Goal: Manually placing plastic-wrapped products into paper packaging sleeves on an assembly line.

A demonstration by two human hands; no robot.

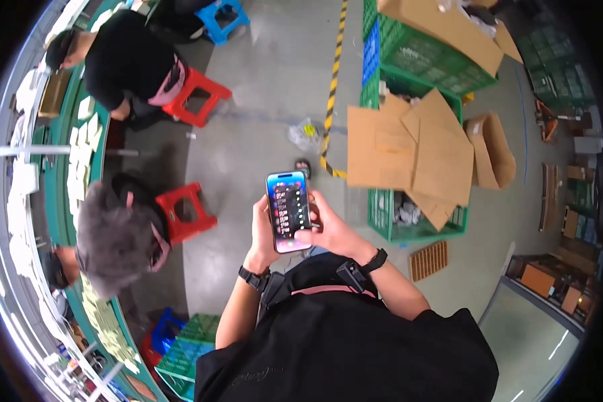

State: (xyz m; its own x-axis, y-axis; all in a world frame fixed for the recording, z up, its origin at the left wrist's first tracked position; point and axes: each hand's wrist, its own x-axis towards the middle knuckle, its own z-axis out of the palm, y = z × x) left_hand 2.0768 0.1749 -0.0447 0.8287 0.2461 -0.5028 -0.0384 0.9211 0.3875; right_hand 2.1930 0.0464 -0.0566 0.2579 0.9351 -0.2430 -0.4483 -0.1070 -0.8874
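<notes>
A smartphone [288,211] with a lit screen showing a list stands upright in front of my body, roughly in the middle of the view. My left hand [262,233] is closed along its left edge. On the other side, my right hand [333,231] grips the right edge, its thumb lying over the lower right of the screen. The fingers behind the phone are hidden. Each wrist wears a black strap with a small dark device on it.
At left, two seated people work along a green bench [60,201], near red stools [186,213]. Right of me, flattened cardboard [382,147] lies over a green crate [419,234]; an open carton [492,151] stands beside it. Yellow-black tape [333,87] and a plastic bag [304,136] are on the floor.
</notes>
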